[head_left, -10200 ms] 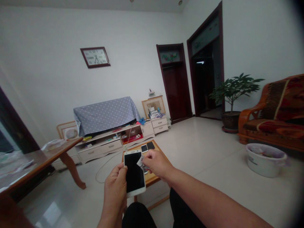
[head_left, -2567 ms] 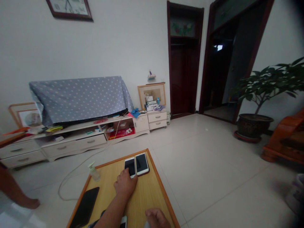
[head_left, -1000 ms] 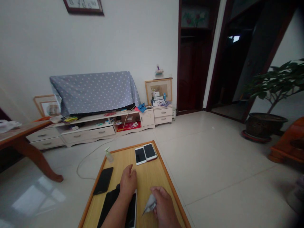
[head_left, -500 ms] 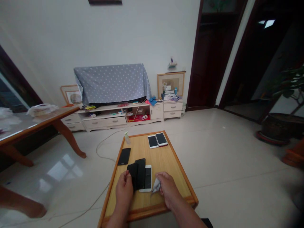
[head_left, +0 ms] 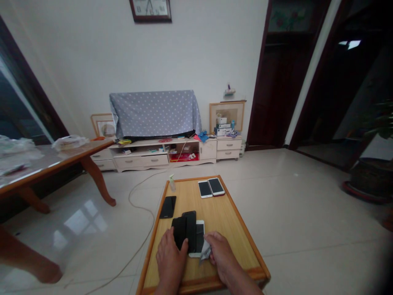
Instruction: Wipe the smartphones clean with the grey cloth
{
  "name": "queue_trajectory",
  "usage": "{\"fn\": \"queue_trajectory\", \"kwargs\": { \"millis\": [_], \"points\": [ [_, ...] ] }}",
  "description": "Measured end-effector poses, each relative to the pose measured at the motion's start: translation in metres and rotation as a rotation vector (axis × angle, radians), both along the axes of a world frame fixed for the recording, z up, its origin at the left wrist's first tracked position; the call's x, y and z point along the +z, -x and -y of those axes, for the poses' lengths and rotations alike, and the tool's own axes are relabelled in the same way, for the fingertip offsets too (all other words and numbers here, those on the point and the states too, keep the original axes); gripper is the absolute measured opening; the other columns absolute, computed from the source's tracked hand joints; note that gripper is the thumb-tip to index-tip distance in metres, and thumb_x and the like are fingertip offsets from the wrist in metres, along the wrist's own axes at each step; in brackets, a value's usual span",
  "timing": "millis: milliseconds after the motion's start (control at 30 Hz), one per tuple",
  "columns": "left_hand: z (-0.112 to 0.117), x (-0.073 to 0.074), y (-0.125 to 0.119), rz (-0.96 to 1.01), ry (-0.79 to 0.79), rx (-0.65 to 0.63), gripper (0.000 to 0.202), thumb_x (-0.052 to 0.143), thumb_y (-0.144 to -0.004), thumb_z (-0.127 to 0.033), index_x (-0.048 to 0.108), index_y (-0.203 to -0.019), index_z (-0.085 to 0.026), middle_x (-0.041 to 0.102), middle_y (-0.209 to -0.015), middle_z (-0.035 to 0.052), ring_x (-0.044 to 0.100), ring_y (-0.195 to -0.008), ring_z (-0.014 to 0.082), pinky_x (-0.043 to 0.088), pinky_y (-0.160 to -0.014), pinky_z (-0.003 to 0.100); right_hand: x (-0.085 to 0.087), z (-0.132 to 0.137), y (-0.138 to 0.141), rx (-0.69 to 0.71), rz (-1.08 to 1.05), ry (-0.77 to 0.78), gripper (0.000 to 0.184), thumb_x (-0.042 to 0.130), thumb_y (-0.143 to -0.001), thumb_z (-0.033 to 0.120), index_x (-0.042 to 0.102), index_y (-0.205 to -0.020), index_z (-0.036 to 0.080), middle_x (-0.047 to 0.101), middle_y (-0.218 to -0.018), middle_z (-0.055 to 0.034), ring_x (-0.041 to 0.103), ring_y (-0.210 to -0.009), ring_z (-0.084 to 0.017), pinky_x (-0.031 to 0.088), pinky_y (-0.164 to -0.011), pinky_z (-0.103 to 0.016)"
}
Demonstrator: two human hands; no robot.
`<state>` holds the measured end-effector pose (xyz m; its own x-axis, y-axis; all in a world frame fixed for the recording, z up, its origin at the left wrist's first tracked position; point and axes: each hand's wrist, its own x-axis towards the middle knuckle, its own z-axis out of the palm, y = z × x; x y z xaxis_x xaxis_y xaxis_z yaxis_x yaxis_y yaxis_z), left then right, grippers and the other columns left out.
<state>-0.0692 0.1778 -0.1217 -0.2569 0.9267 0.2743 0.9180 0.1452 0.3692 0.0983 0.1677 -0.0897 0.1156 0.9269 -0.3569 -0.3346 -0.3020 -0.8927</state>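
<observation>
On the small wooden table, my left hand (head_left: pixel 172 256) grips a black phone case (head_left: pixel 179 229) by its lower end, fingers at the left edge and thumb at the right. The case overlaps a black phone (head_left: pixel 192 229), which in turn partly covers a white phone (head_left: pixel 200 233) with a dark screen. Pinched in my right hand (head_left: pixel 219 250) is a crumpled grey-white cloth (head_left: pixel 205 250), beside the white phone's lower right corner. Another black phone (head_left: pixel 168 207) lies near the left edge. Two white phones, the left one (head_left: pixel 204 189) and the right one (head_left: pixel 216 186), lie side by side at the far end.
A small pump bottle (head_left: pixel 172 183) stands at the table's (head_left: pixel 227 229) far left corner. Left of it is a larger wooden table (head_left: pixel 101 147) bearing plastic bags. A cable (head_left: pixel 139 208) runs over the floor. Beyond stands a low white cabinet (head_left: pixel 141 163).
My left hand has gone from pinching the case's edge to spanning its lower end, and the case lies flatter. My right hand keeps the cloth, now nearer the white phone. The view has tilted up.
</observation>
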Motion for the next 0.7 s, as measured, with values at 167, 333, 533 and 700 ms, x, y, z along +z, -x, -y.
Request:
{"fn": "queue_trajectory", "kwargs": {
  "millis": [167,333,533,700],
  "points": [
    [-0.009,-0.001,0.001,0.014,0.004,-0.018,0.054,0.054,-0.090,-0.039,0.045,-0.136,-0.013,0.053,-0.141,0.0189,0.052,-0.128,0.0309,0.043,-0.103,0.041,-0.009,-0.008,0.003,-0.001,0.001,0.024,0.025,0.067,-0.069,0.042,0.058,-0.070,0.018,0.050,-0.050,0.0059,0.038,-0.040,-0.007,0.019,-0.041,-0.020],
    [-0.013,0.006,0.001,0.071,-0.024,-0.029,0.054,0.058,-0.086,-0.033,0.045,-0.135,-0.014,0.054,-0.138,0.0172,0.054,-0.125,0.0298,0.044,-0.102,0.039,-0.013,-0.011,0.003,-0.003,0.008,0.051,0.025,0.066,-0.071,0.042,0.060,-0.074,0.018,0.050,-0.050,0.0066,0.036,-0.039,-0.007,0.016,-0.039,-0.020],
    [-0.016,0.008,0.007,0.159,-0.034,-0.049,0.055,0.060,-0.084,-0.032,0.045,-0.135,-0.017,0.055,-0.135,0.0147,0.054,-0.124,0.0290,0.045,-0.104,0.039,-0.012,-0.009,0.006,0.024,-0.006,0.066,0.025,0.066,-0.074,0.042,0.059,-0.075,0.018,0.050,-0.051,0.0072,0.036,-0.038,-0.006,0.016,-0.039,-0.018],
    [-0.017,0.004,0.010,0.300,-0.012,-0.013,0.064,0.059,-0.085,-0.039,0.040,-0.140,-0.011,0.054,-0.136,0.0177,0.050,-0.132,0.0305,0.043,-0.109,0.040,-0.014,-0.002,0.019,0.106,-0.029,0.075,0.025,0.067,-0.077,0.042,0.060,-0.078,0.018,0.050,-0.051,0.0076,0.036,-0.037,-0.006,0.016,-0.038,-0.018]
  ]
}}
